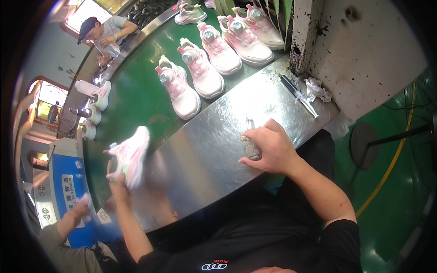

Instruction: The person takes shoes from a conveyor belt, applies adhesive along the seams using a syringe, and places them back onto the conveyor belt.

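My left hand (117, 185) grips a white and pink sneaker (132, 157) by its heel end, tilted and raised over the table's near edge. To the right, my right hand (273, 148) is closed around a small clear syringe (250, 123) with its thin tip pointing away from me. A greyish crumpled wad (252, 150) shows between the thumb and fingers; its kind is unclear. Beyond my hands stand several matching sneakers with round dials, the nearest sneaker (182, 95) at the front left of the row.
A green conveyor belt (136, 86) curves behind the metal table (200, 168). Black pens or markers (298, 95) and crumpled white tissue (317, 89) lie near a metal post (306, 36). Co-workers sit across the belt (109, 34) and at left (68, 227). A stand (364, 144) is at right.
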Available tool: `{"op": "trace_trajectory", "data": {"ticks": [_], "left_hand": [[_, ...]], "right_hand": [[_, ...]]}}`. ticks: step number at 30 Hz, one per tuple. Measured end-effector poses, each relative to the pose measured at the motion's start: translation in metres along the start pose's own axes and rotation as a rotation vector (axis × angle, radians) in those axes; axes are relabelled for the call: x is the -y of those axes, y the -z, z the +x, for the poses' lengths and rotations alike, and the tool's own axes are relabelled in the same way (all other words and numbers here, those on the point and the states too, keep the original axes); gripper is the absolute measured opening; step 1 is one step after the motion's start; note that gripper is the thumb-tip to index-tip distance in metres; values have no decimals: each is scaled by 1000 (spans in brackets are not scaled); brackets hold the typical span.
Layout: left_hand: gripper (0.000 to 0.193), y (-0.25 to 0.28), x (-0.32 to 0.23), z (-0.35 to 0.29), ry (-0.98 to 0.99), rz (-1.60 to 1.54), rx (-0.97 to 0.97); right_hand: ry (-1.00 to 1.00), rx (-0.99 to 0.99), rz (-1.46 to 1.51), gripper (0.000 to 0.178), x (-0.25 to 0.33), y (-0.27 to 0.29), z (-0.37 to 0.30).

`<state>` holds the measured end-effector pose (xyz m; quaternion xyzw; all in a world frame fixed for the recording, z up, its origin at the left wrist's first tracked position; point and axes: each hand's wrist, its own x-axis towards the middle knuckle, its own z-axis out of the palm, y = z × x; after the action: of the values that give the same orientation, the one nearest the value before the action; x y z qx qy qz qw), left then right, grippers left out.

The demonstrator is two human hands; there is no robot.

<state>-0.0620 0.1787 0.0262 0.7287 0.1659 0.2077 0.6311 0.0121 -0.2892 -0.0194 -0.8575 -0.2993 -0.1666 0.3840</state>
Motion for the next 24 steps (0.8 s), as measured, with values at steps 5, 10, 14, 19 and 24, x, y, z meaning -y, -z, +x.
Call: {"op": "trace_trajectory", "data": {"ticks": [5, 10, 14, 19, 24], "left_hand": [[85, -41, -5, -88, -353, 621, 322], [89, -65, -24, -131, 117, -73, 393], [59, -51, -9, -64, 173, -221, 234], [38, -48, 53, 47, 311, -87, 263], [41, -88, 32, 48, 406, 73, 458]], "right_hand": [[0, -19, -2, 53, -4, 2, -2], [-26, -20, 65, 54, 3, 7, -3], [-159, -24, 165, 55, 8, 23, -16], [-283, -70, 268, 55, 17, 34, -20], [-272, 72, 260, 54, 36, 51, -24]]}}
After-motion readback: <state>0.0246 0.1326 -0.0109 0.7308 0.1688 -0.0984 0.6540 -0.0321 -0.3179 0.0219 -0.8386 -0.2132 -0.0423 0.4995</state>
